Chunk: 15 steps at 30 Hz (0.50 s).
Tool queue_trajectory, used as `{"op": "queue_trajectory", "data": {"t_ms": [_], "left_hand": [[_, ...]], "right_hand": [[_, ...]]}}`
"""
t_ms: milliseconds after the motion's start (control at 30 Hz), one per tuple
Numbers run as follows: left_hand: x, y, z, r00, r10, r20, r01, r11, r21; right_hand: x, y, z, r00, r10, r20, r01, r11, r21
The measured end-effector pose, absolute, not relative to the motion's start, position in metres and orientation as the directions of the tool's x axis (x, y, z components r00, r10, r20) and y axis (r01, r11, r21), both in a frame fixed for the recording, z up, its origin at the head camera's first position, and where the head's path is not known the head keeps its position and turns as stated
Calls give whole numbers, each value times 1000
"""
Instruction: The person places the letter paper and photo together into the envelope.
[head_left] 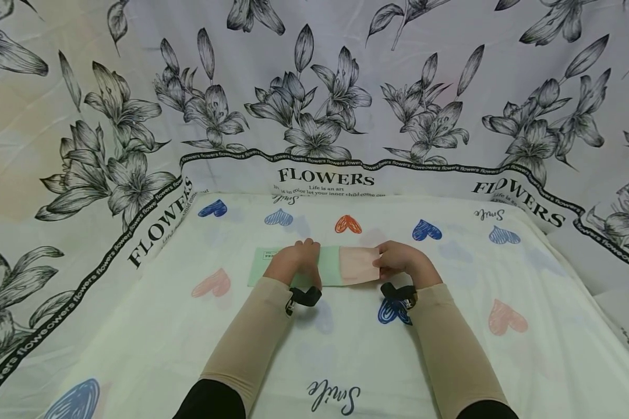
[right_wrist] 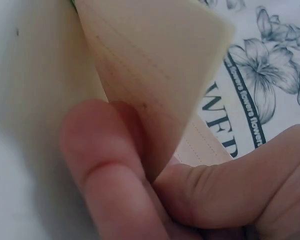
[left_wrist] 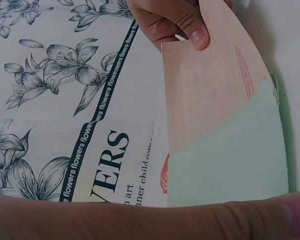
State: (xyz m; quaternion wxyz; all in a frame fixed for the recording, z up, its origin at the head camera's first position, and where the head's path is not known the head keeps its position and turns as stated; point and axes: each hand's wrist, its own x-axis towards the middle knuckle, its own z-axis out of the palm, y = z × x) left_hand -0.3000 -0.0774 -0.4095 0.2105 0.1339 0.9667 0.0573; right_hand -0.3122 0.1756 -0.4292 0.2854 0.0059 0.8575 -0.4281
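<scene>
A light green paper envelope (head_left: 330, 267) lies on the bedding, with lined pink paper (head_left: 357, 266) coming out of its right end. My left hand (head_left: 297, 262) lies across the envelope and grips it by its far and near edges. In the left wrist view, the envelope's slanted mouth (left_wrist: 220, 125) crosses the pink sheet (left_wrist: 205, 90), which carries faint dotted lines and a small red print. My right hand (head_left: 406, 262) pinches the paper's right end between thumb and fingers. The right wrist view shows the paper (right_wrist: 155, 50) bent upward from that pinch.
White bedding with coloured hearts (head_left: 427, 230) and "Smile" lettering (head_left: 334, 397) spreads beneath. Behind it rises a cloth printed with black lilies (head_left: 314, 110), edged by a dark lettered band (head_left: 414, 166). Dark straps (head_left: 305, 297) circle both wrists.
</scene>
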Motion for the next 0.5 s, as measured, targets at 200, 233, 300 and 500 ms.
{"op": "queue_trajectory", "data": {"t_ms": [200, 233, 300, 500], "left_hand": [[-299, -76, -407, -876, 265, -403, 212, 962, 171], [-298, -76, -407, -876, 263, -405, 209, 963, 172], [-298, -76, -407, -874, 264, -408, 210, 962, 172], [-297, -77, -406, -869, 270, -415, 216, 961, 173]], "right_hand": [[-312, 172, -431, -837, -215, -504, 267, 643, -718], [-312, 172, -431, -836, -213, -505, 265, 649, -713], [-311, 173, -430, -840, -214, -499, 243, 674, -698], [-305, 185, -417, -852, -203, -482, 210, 711, -671]]}}
